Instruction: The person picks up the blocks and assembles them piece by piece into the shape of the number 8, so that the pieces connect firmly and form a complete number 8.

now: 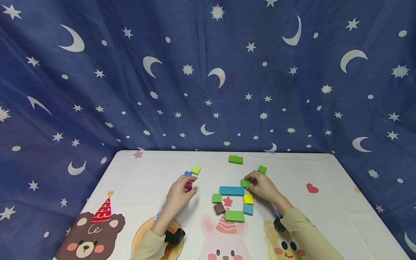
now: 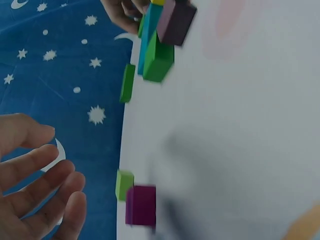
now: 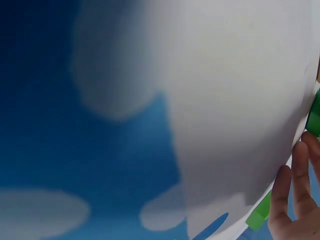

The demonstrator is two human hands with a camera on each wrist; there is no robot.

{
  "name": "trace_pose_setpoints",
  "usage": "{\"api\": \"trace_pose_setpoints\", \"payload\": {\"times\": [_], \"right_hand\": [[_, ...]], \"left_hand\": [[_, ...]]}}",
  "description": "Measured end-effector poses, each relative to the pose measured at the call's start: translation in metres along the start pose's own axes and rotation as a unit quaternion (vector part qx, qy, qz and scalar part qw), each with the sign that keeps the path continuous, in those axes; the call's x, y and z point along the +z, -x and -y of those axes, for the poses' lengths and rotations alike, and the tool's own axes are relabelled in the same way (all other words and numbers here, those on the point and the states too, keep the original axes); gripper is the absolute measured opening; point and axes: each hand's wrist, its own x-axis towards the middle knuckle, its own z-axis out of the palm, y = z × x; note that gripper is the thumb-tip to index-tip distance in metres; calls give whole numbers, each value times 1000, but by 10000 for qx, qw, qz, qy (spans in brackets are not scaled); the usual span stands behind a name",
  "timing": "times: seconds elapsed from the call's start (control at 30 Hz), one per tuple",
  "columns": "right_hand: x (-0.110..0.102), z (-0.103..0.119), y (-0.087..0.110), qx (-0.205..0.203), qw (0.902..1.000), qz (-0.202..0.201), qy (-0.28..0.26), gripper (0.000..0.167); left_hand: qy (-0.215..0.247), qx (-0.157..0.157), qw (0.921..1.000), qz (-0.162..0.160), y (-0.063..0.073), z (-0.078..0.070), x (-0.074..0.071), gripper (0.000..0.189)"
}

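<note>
My left hand (image 1: 179,193) hovers at the left of the table with its fingers spread. A purple block (image 1: 188,187) shows between thumb and fingers in the head view. In the left wrist view, the purple block (image 2: 142,205) stands apart from the hand (image 2: 42,185). My right hand (image 1: 262,186) pinches a small green block (image 1: 245,183) at the upper right corner of a ring of blocks. That ring has a long blue block (image 1: 232,191), a green cube (image 1: 217,198), a brown block (image 1: 219,208), a long green block (image 1: 234,216), a blue cube (image 1: 248,209) and a yellow block (image 1: 248,199).
A light green block (image 1: 195,170) lies beyond the left hand. Farther back is a long green block (image 1: 235,159), and another green block (image 1: 262,169) sits just behind the right hand. The white printed tablecloth (image 1: 286,164) ends at a blue starry curtain (image 1: 208,90).
</note>
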Motion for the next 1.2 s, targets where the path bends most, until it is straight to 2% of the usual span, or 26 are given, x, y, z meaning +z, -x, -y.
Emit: {"api": "trace_pose_setpoints", "payload": {"times": [0.2,0.5,0.77,1.0,1.2], "right_hand": [[1,-4,-1,75,9993,25,-373,29],[2,-6,-2,201,9978,35,-628,30],[1,-8,-5,345,9961,107,-800,32],[1,-10,-8,452,9943,274,-930,32],[0,-11,-5,334,9931,369,-1062,31]], "left_hand": [[49,-137,9997,-193,-3,14,-9,29],[202,-492,9985,-103,-10,38,-14,30],[243,-705,9972,105,-15,52,-13,31],[255,-928,9944,448,-17,57,-12,32],[57,-770,9945,708,-17,59,-11,32]]}}
